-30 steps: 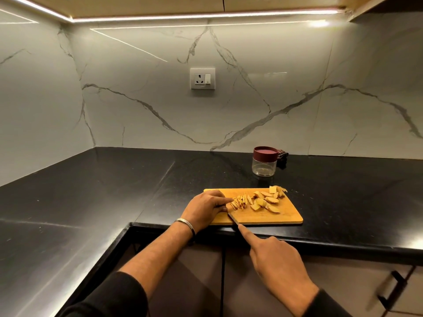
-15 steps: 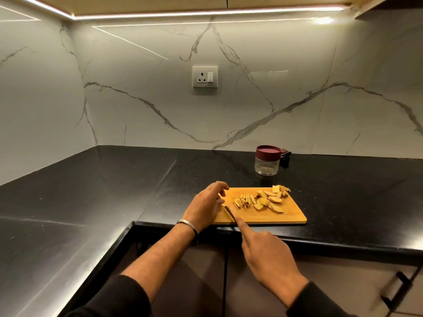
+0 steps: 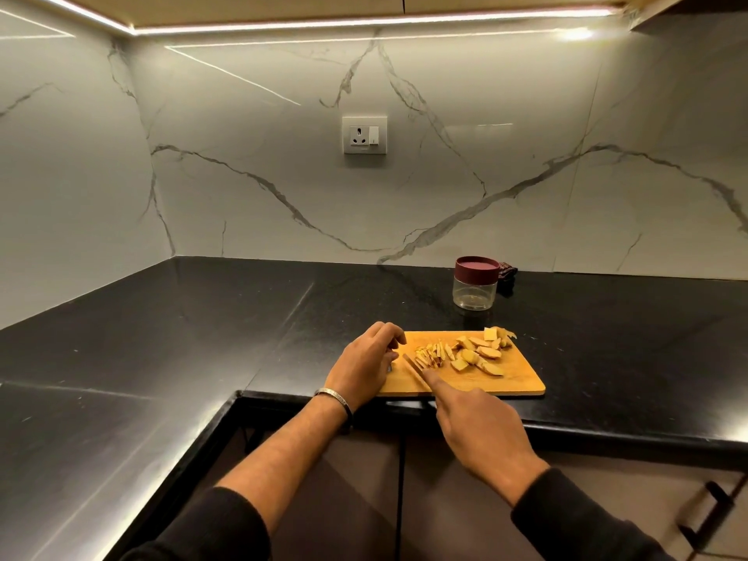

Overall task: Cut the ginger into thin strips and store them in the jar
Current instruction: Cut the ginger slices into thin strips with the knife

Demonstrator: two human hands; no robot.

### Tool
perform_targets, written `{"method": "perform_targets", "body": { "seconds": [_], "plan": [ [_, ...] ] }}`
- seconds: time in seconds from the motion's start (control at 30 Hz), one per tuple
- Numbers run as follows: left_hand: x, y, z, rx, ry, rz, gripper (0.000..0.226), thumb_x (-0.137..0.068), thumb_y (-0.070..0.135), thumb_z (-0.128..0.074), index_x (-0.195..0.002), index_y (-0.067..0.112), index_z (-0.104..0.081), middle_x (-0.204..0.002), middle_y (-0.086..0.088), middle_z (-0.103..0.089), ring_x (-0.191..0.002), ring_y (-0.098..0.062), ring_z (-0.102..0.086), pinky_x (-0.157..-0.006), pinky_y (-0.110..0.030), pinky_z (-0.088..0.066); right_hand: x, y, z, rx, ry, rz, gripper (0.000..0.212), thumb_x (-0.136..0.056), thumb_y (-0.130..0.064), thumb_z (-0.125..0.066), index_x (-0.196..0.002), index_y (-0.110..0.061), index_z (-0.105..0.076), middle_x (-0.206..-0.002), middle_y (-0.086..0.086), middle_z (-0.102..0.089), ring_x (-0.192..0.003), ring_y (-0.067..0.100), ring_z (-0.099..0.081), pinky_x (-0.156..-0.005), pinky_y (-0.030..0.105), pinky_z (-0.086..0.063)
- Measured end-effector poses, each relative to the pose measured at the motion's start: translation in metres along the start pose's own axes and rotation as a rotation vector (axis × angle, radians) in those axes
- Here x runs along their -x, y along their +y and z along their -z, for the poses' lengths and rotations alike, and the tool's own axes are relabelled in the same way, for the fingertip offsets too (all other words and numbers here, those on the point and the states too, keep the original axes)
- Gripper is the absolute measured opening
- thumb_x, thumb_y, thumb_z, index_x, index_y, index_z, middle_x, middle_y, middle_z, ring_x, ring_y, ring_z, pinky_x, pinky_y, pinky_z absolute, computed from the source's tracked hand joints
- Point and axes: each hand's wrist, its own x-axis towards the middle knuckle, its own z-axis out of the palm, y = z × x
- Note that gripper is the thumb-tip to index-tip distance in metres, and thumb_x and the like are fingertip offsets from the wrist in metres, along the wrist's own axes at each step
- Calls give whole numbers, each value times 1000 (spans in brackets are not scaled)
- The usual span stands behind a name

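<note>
Across the left half of the frame runs a black counter (image 3: 170, 358), meeting a white marble wall (image 3: 243, 176) in the corner; a light strip (image 3: 364, 24) glows along the top under the cabinet. A little left of centre, the left hand (image 3: 364, 364) sits at the left end of a wooden board (image 3: 514, 378); its fingers are curled downward, tips toward the board, and whether they pinch anything cannot be told; a metal bangle (image 3: 334, 398) circles that wrist, and a dark sleeve (image 3: 194, 528) covers the forearm at the lower edge. On the wall above, at upper centre, sits a socket (image 3: 364, 134). Just right of the left hand, a knife (image 3: 417, 370) lies slanted on the board, its blade beside the thin strips (image 3: 431, 354) of ginger; the right hand (image 3: 481, 435) is clamped on the handle, which is hidden under the palm, with the forefinger stretched along the back of the blade. Further right on the board, touching the strips, lie the thicker slices (image 3: 483, 354), a loose heap reaching the far right corner of the board. Beyond the board, right of centre near the wall, stands the jar (image 3: 474, 291), clear and upright, with a maroon lid (image 3: 476, 267) on it, well apart from the ginger; a small dark thing (image 3: 506, 275), too dim to name, lies just beside it on the right. At the lower right corner a cabinet handle (image 3: 706, 516) shows below the counter edge.
</note>
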Motion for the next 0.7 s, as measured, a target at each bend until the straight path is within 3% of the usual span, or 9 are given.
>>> {"method": "perform_targets", "body": {
  "seconds": [0.3, 0.53, 0.7],
  "plan": [
    [0, -1, 0, 8, -11, 8, 22, -93, 4, -62, -110, 17, -59, -108, 0, -63, -92, -10, -63, -81, -21, -55, -8, 17, 2, 15, -17, -21, 53, -108, -40, -32, -157, -46, -12, -82, -9, -52, -70, 6, -48, -59, 23, -36],
    [-3, 0, 1, 12, -20, 14, 13, -94, 16, -65, -107, 17, -64, -103, 1, -65, -86, -7, -58, -76, -15, -51, -13, 21, 1, -13, -52, -14, 52, -108, -39, -31, -157, -46, -13, -86, -6, -58, -78, 10, -55, -72, 30, -52],
    [-19, 18, 1, 66, 25, 62, 12, -92, 29, -67, -98, 19, -68, -91, 6, -66, -79, -6, -60, -73, -25, -55, -11, 20, 2, -17, -51, -3, 52, -108, -38, -32, -156, -46, -15, -92, -3, -61, -83, 14, -57, -74, 34, -52]
  ]
}}
